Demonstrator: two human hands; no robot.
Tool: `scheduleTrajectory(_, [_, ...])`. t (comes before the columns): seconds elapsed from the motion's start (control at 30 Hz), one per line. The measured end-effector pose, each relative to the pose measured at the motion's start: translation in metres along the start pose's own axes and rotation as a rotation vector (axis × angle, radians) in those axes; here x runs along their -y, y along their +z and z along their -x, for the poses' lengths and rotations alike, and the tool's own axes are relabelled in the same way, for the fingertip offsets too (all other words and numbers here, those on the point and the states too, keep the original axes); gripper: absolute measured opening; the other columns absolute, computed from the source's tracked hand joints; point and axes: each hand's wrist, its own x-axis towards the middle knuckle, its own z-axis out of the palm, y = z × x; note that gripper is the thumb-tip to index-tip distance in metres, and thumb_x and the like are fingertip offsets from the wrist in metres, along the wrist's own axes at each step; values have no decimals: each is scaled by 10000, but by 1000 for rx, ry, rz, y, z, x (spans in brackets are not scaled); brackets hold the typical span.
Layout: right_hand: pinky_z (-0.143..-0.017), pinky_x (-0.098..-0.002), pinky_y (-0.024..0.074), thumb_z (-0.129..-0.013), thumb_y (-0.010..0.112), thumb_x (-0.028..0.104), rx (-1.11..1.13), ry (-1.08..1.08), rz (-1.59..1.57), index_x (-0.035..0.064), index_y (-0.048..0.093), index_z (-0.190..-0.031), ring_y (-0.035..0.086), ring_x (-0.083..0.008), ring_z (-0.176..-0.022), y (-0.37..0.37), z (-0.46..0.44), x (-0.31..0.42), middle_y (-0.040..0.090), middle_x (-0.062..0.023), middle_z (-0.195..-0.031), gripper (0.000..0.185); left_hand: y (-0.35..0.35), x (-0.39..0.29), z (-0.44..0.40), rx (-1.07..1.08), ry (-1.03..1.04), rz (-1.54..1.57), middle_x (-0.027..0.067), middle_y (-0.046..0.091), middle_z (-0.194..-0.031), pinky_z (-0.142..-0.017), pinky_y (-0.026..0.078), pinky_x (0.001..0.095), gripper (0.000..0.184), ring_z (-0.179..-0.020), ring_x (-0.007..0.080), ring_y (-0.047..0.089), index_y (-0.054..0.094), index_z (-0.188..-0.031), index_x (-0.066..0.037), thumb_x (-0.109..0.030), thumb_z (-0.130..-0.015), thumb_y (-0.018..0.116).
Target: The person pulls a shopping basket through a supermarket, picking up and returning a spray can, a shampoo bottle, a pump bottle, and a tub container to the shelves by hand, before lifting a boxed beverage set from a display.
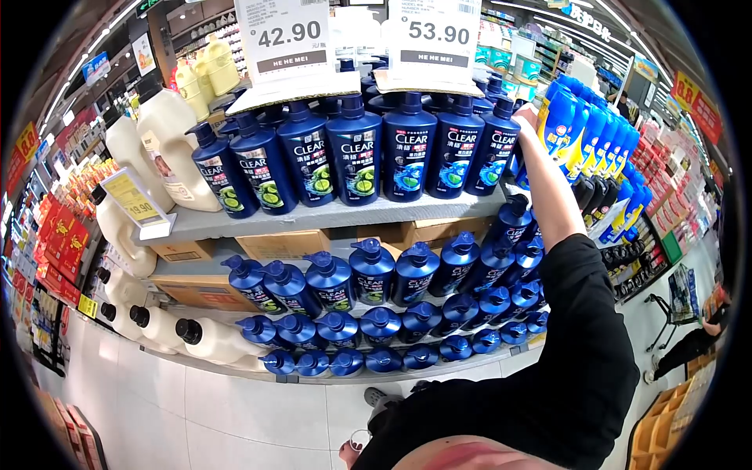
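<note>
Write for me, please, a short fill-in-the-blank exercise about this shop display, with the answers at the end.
1. The blue pump bottles in the top front row carry the brand name ____.
2. The sign directly left of the 53.90 sign reads ____.
3. The person's ____ hand is near that row's right end.
4. The person's sleeve is ____ in colour.

Missing words: CLEAR; 42.90; right; black.

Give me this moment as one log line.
right hand: at top front row's rightmost CLEAR bottle, grip unclear | left hand: low in view, grip unclear | lower CLEAR bottles: in rows
</note>
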Motion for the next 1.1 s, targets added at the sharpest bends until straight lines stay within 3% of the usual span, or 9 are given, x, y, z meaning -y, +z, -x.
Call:
scheduleTrajectory(0.07, [-886, -434, 542, -572, 904, 532, -102, -51, -36, -15, 671, -1079, 676, -363, -1055, 18, -13, -14, 693, -231, -1115, 782, 0, 0, -2, 5, 1, -3, 127, 622, -850, -521, 546, 419, 199, -706, 286, 641, 643, -1018, 30, -81, -853, 650])
scheduleTrajectory(0.17, [-864, -430, 550, -603, 894, 518, 4, -66, -43, -34, 686, -1000, 675, -377, -1045, -3, 5, -2, 692, -247, -1080, 711, 5, 0, -3, 7, 0, 4, 128, 622, -850, -524, 549, 419, 198, -708, 286, 641, 644, -1016, 31, -81, -852, 651])
scheduleTrajectory(1.1, [-863, -455, 557, -677, 865, 449, -242, -172, -6, -87, 641, -1058, 681, -406, -1009, -19, 52, 29, 682, -288, -1047, 695, -7, -9, -4, 55, 33, -60, 154, 616, -900, -590, 602, 411, 253, -725, 266, 624, 622, -1041, 64, -85, -843, 672])
